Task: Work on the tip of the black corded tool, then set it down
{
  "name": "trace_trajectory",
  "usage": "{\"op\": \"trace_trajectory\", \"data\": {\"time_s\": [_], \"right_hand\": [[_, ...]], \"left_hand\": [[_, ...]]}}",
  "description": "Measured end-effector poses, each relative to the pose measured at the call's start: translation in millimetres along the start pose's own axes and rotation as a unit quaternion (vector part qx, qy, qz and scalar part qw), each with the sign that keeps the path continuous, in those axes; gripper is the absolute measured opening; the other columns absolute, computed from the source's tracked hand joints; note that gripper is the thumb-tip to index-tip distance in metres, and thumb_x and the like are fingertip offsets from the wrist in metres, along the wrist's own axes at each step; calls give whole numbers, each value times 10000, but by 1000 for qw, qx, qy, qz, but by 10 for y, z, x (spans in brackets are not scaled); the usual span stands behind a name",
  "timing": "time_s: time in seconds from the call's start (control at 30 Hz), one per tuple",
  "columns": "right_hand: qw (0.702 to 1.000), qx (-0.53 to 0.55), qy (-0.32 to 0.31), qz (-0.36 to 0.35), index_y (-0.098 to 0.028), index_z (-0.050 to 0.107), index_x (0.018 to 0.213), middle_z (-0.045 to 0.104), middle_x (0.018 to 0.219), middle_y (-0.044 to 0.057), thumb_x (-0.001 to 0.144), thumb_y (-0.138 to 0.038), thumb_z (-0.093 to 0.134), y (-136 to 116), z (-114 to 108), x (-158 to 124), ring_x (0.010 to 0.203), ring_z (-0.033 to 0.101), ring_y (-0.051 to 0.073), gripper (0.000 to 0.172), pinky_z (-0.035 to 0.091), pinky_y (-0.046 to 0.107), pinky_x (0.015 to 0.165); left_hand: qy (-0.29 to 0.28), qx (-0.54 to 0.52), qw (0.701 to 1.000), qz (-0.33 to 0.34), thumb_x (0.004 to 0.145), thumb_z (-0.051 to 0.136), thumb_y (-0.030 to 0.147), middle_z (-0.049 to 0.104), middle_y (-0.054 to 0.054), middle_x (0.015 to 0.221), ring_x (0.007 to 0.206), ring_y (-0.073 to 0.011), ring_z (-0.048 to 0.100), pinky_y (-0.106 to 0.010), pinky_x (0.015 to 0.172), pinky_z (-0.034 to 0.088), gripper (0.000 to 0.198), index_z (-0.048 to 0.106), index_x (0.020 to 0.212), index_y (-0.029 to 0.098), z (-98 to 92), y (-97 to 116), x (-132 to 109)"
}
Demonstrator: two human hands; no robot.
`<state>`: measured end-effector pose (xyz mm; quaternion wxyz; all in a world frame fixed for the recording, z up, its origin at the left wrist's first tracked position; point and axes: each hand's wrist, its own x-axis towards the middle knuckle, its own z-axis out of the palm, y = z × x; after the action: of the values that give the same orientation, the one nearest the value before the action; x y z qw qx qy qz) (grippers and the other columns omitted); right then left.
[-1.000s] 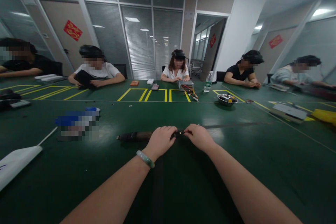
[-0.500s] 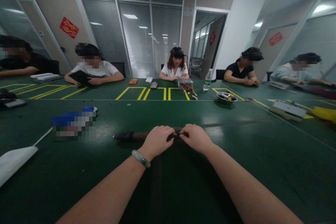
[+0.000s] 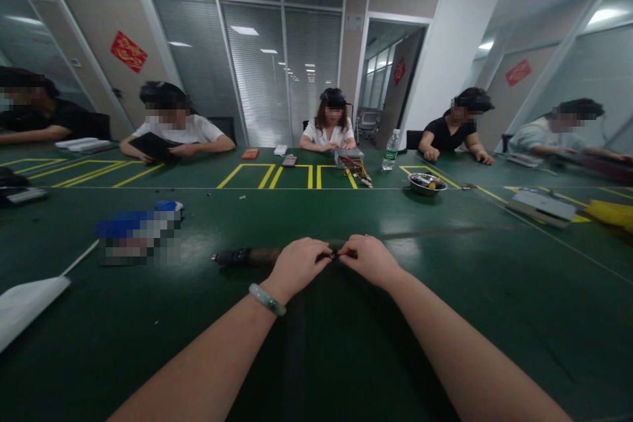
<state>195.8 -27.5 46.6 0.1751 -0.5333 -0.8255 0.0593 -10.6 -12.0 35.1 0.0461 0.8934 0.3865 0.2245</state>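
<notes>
The dark cylindrical tool [image 3: 252, 257] lies lengthwise on the green table [image 3: 232, 214], just in front of the person, with its narrow tip pointing left and its other end running under the left hand [image 3: 300, 262]. That hand is curled over, its thumb and fingertips closed on a small dark part [image 3: 335, 255] with a bright glint (too small to make out, and whether it joins the tool is hidden). From the opposite side, the right hand [image 3: 369, 258] pinches at the same spot, thumb against bent fingers; its palm faces down, so exactly what sits inside the pinch cannot be told. A pale green bangle [image 3: 267, 300] circles the left wrist. Farther across the table stand a metal bowl [image 3: 427, 191] of small items and a clear bottle [image 3: 390, 153], both well apart from the hands.
</notes>
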Motion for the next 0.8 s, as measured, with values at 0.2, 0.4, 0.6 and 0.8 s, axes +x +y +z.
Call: {"op": "trace_trajectory", "data": {"time_s": [0.2, 0.4, 0.6, 0.8], "right_hand": [[1000, 12, -4, 11, -238, 697, 873, 622, 828, -3, 828, -310, 603, -2, 29, 10, 754, 554, 127, 127, 381, 264, 733], [1000, 27, 5, 15, -233, 696, 877, 616, 832, -1, 827, -314, 601, 15, 37, 5, 738, 544, 119, 134, 379, 248, 695], [998, 54, 22, 0, -226, 698, 842, 612, 796, -9, 819, -300, 612, 15, 133, 20, 716, 535, 109, 116, 367, 239, 676], [996, 78, 33, 26, -223, 700, 870, 615, 803, 2, 830, -302, 596, -11, 203, 25, 731, 541, 121, 136, 385, 243, 680]], "left_hand": [[-10, -14, 999, -47, 862, 538, 378, 635, -18, 953, 867, -180, 586, -325, 773, 463, 204, 610, 988, 235, -8, -8, -10], [-5, -21, 999, -34, 856, 548, 344, 621, -19, 929, 864, -175, 572, -327, 796, 447, 157, 605, 936, 221, -7, -18, -1], [1, -13, 1000, -23, 846, 568, 307, 629, -17, 936, 911, -181, 567, -333, 846, 435, 116, 610, 916, 224, 18, -28, 2], [2, -16, 1000, -27, 850, 564, 311, 633, -12, 941, 904, -171, 573, -321, 839, 439, 115, 618, 908, 227, 29, -29, 7]]}}
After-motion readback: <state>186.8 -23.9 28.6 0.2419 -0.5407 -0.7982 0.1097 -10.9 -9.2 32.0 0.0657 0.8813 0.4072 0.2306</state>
